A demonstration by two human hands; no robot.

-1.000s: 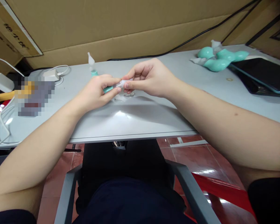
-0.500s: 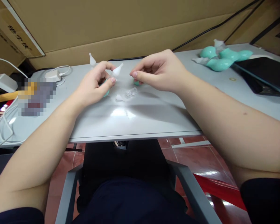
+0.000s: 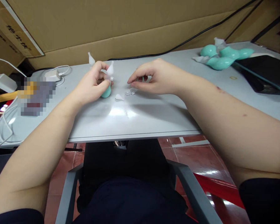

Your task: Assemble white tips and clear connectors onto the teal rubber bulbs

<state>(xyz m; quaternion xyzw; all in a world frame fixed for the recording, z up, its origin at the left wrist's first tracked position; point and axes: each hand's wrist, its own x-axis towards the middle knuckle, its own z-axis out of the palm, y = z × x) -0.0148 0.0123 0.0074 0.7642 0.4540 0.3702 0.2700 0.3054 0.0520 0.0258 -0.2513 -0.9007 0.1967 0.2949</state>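
My left hand (image 3: 93, 82) is closed around a bulb nasal aspirator, upright, with a mint-green bulb (image 3: 106, 91), a clear collar and a white pointed nozzle (image 3: 110, 69). My right hand (image 3: 154, 77) hovers palm down over small clear plastic pieces (image 3: 130, 92), its thumb and forefinger slightly apart with nothing seen between them. A bit of green shows behind its fingers; whether it is held or stands on the table cannot be made out. Beside the clear pieces lies a loose white nozzle (image 3: 119, 97). Another white nozzle (image 3: 91, 58) stands behind my left hand.
Several mint-green bulbs with white tips (image 3: 224, 57) lie at the back right, beside a dark flat device (image 3: 266, 73). A white charger (image 3: 52, 75) with cables sits at the left, near a blurred-out object (image 3: 37, 98). A cardboard wall (image 3: 135, 25) closes off the back.
My left hand has turned the aspirator more upright, so its green bulb shows below the fingers. My right hand has dropped closer to the clear pieces.
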